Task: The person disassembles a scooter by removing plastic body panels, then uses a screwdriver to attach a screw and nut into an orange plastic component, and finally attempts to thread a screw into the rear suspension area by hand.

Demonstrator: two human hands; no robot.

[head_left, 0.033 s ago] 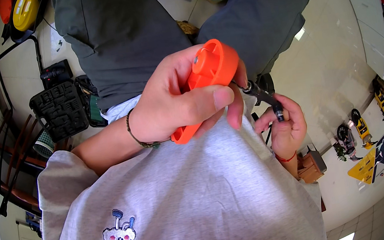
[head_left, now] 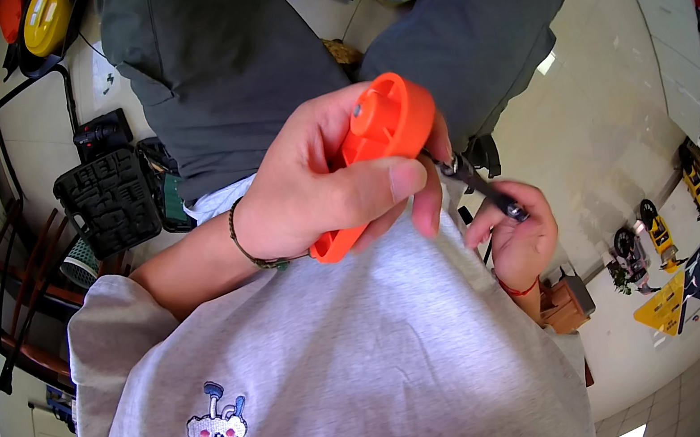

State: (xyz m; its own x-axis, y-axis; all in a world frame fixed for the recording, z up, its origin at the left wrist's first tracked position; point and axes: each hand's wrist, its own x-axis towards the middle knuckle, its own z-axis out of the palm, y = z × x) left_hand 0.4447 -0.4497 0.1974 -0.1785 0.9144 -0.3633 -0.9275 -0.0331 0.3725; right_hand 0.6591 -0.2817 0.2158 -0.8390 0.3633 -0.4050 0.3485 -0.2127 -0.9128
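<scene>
The left hand is closed around a smooth, glossy orange part that looks like plastic, held in front of the chest; its rounded end has a rim around a raised hub with a small grey pin. A slim black tool, straight and shiny with a rounded tip, slants from behind the left fingers to the right hand, whose fingers curl around its lower end; how firmly they grip cannot be told. Behind lies a soft, heathered grey shirt with a stitched cloud-shaped patch. A black case with moulded hollows sits at left; a yellow and dark panel at right carries print too small to read.
</scene>
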